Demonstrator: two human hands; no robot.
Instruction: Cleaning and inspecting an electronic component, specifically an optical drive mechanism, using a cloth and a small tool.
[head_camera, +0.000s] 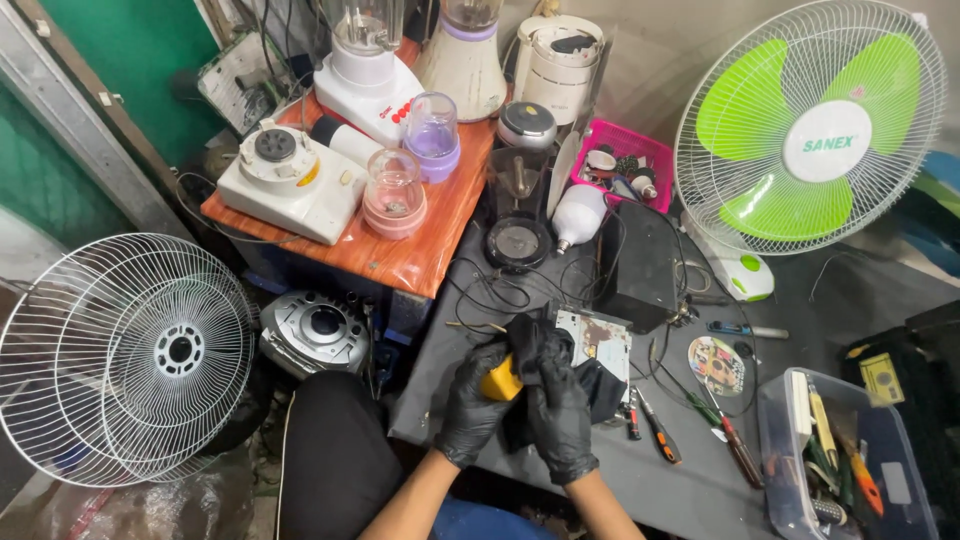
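Both my hands wear black gloves and meet over the grey work surface (690, 480). My left hand (470, 405) grips a small yellow object (501, 382) from the left. My right hand (560, 420) presses a black cloth (540, 345) against that yellow object from the right and above. More of the cloth hangs beside my right hand toward the right. A small circuit board unit (598, 338) lies just behind the hands.
A green-bladed fan (810, 125) stands at the back right, a loose white fan guard (125, 355) at the left. Blender bases and jars crowd an orange board (400, 255). A pink basket (628, 160), a black box (645, 265), screwdrivers (655, 425) and a clear tool bin (835, 460) are nearby.
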